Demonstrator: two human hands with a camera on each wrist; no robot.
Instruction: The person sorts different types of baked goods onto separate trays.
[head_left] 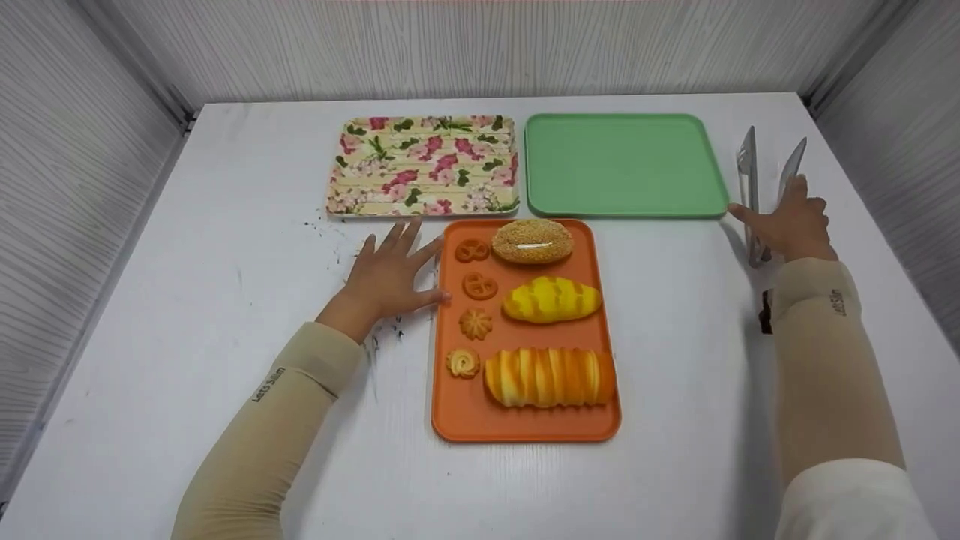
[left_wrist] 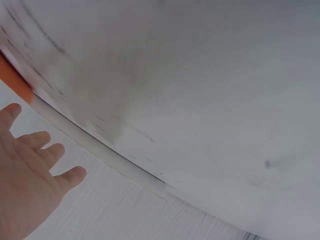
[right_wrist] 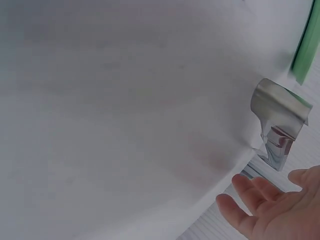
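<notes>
Fingers spread, the left hand lies at the left edge of an orange tray, thumb and forefinger tips right at its rim. On the tray are a sesame bun, a yellow striped bread, a ridged loaf, pretzel-shaped cookies, a flower-shaped cookie and a swirl cookie. At the far right, the right hand reaches over metal tongs with thumb and fingers apart. In the right wrist view the tongs stand just beyond its fingertips.
Behind the orange tray, a flower-patterned tray and a green tray lie side by side. The white table has dark specks near the left hand. Pale wood-grain panels enclose its back and sides.
</notes>
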